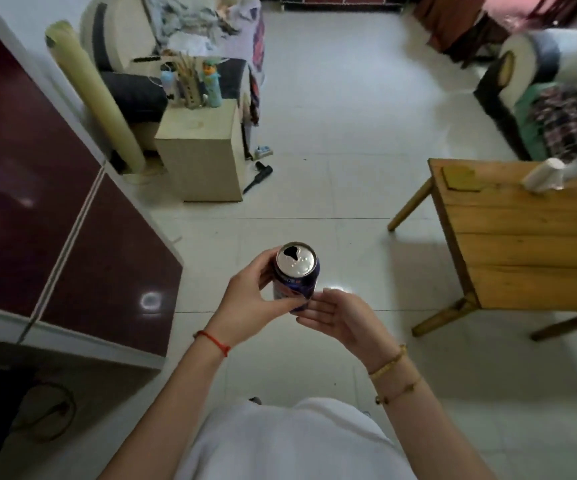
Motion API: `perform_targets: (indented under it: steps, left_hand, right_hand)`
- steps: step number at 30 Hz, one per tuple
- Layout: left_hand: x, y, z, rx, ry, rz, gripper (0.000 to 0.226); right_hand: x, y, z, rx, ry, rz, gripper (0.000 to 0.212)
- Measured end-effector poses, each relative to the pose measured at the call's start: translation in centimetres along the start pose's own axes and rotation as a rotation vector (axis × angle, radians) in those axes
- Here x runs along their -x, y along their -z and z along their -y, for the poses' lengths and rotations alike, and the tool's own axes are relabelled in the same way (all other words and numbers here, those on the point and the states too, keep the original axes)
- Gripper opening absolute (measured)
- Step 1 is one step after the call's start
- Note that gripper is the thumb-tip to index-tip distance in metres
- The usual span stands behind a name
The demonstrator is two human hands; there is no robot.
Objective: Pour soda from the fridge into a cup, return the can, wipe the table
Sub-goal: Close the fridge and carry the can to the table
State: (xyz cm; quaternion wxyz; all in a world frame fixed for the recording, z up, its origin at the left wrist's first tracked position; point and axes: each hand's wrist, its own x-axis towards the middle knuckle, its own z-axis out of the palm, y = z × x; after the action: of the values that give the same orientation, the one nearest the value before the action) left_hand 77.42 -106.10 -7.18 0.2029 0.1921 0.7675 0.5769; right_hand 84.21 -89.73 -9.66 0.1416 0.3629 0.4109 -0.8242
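Note:
A dark blue soda can with its top opened is held upright over the floor, in front of my body. My left hand is wrapped around the can's side. My right hand is beside it with fingers apart, its fingertips touching the can's lower part. The dark red fridge stands at the left with its doors closed. The wooden table is at the right. On its far part stands a white cup and lies a yellow-brown cloth.
A beige box-shaped stand with bottles and sticks on it is ahead on the left, next to a rolled mat and an armchair. Another armchair stands behind the table. A black tool lies on the white tiled floor.

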Motion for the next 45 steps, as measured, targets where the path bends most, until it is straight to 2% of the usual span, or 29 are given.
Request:
perform_targets:
  steps: [14, 25, 31, 45]
  left_hand:
    - [-5.8, -30.9, -8.9, 0.006, -0.162, 0.544, 0.064]
    - [-11.5, -48.4, -13.3, -0.045, -0.259, 0.817, 0.063]
    - [-16.2, -57.0, -14.9, -0.043, -0.279, 0.863, 0.063]
    - [-30.9, -73.5, -20.9, -0.041, -0.248, 0.886, 0.063]
  right_hand:
    - [11.8, 29.8, 6.1, -0.298, 0.185, -0.322, 0.035]
    - [15.0, 44.7, 10.1, -0.568, 0.300, -0.507, 0.037]
    - [14.8, 52.3, 14.8, -0.593, 0.292, -0.560, 0.039]
    - [11.9, 68.9, 31.6, -0.480, 0.253, -0.570, 0.042]
